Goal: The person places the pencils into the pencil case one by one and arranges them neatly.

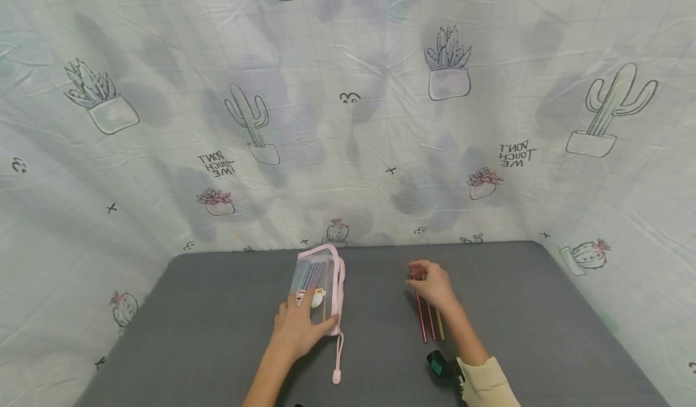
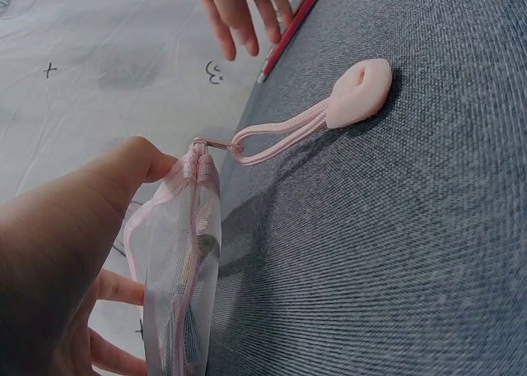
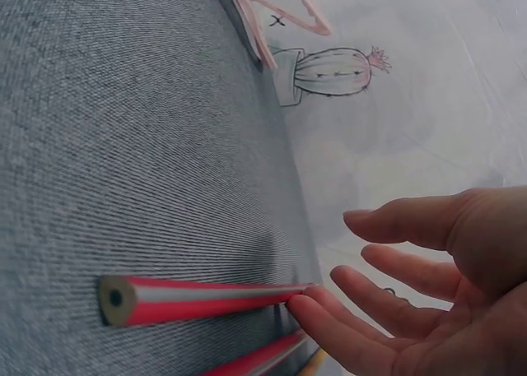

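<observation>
A clear mesh pencil case (image 1: 304, 272) with pink trim lies on the grey table, several pencils showing through it. My left hand (image 1: 296, 328) rests on its near part, fingers spread over the face and thumb at the zip edge. In the left wrist view the thumb touches the corner beside the pink zip pull (image 2: 360, 95). To the right lie two red pencils (image 1: 420, 317) and a yellowish pencil (image 1: 439, 324), side by side. My right hand (image 1: 433, 283) is over their far ends, fingers loosely bent and apart; a fingertip meets a striped red pencil (image 3: 206, 302).
The grey table (image 1: 217, 334) ends at a hanging cloth (image 1: 359, 129) printed with cacti, which also closes off both sides. A black strap-like device (image 1: 437, 363) sits at my right wrist, close to the pencils' near ends.
</observation>
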Motion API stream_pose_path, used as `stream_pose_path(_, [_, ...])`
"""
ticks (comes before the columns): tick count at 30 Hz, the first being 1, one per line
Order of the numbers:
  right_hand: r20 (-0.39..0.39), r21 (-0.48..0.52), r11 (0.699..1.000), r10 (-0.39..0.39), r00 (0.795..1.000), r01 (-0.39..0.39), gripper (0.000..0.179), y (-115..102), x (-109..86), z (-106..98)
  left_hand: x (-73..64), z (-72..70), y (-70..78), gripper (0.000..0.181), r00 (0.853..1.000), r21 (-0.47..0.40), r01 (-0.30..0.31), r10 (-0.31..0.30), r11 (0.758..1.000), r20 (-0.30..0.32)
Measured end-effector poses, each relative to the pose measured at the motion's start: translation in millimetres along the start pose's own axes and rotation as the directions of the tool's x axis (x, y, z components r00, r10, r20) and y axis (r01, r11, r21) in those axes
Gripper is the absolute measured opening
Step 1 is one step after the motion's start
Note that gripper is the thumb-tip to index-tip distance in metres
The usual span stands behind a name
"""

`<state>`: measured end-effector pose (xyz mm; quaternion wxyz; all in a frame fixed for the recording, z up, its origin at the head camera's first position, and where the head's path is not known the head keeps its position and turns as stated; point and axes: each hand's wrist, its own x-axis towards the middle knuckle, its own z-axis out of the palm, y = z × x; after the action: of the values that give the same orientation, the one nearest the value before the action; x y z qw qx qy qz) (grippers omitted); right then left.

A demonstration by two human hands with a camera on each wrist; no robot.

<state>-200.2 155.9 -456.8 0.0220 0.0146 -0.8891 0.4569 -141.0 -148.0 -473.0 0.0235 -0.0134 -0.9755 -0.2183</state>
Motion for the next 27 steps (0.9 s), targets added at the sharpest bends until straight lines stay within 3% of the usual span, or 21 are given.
stream_pose_path(9, [0.010, -0.014, 0.999, 0.036, 0.999, -0.036, 0.044, 4.6, 4.7, 6.4, 1.3, 0.3, -1.1, 0.088, 1.000, 0.002, 0.000, 0.000, 1.000, 0.011])
stream_pose_path(19, [0.047, -0.159, 0.987, 0.007, 0.999, 0.000, 0.046, 5.9, 6.1, 11.2, 0.4, -1.1, 0.7, 0.089, 1.000, -0.002, -0.001, 0.001, 1.000, 0.014])
stream_pose_path(27, [0.041, -0.150, 0.989, 0.017, 0.999, -0.011, 0.040, 8.4, 6.8, 15.6, 0.5, -1.4, 0.6, 0.089, 1.000, 0.001, 0.006, -0.006, 1.000, 0.024])
